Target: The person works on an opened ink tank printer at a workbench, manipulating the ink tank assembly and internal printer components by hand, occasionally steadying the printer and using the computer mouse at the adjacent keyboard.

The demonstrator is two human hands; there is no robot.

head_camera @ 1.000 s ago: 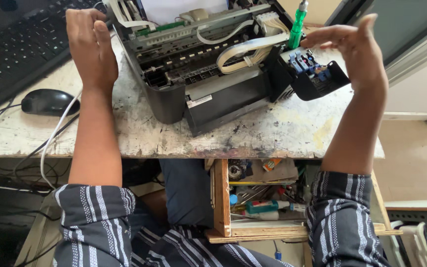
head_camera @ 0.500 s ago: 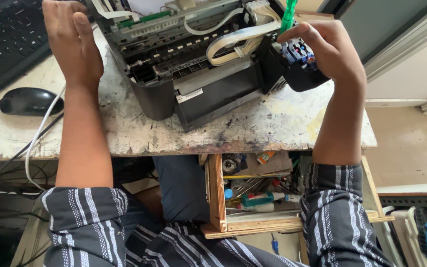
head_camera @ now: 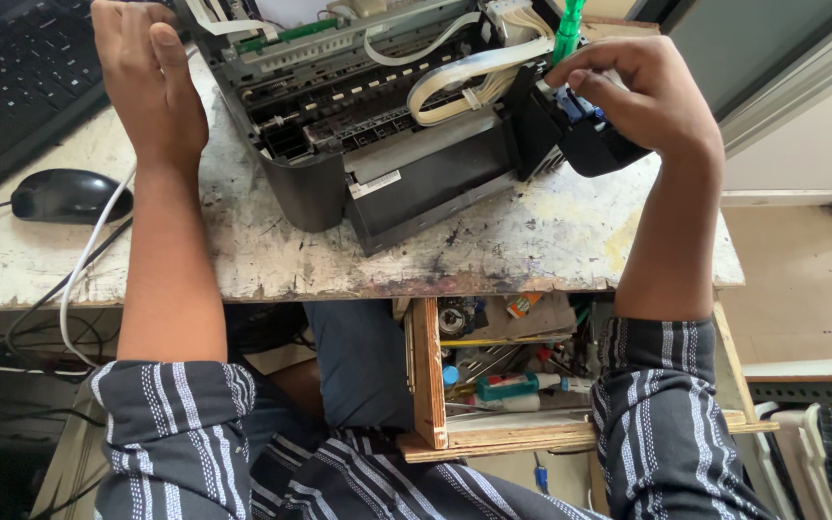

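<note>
Carefully: steady the opened printer (head_camera: 377,125) with the flat, empty left hand (head_camera: 142,82) at its left edge; keep the right hand (head_camera: 642,101) pinched on the black cartridge carriage (head_camera: 585,140) at its right end, easing gently, ribbon cables (head_camera: 464,72) unstrained.

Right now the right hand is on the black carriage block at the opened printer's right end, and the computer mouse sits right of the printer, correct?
Not quite. The head view shows the mouse left of the printer, beside the left hand. The right hand is on the carriage block as stated.
</note>
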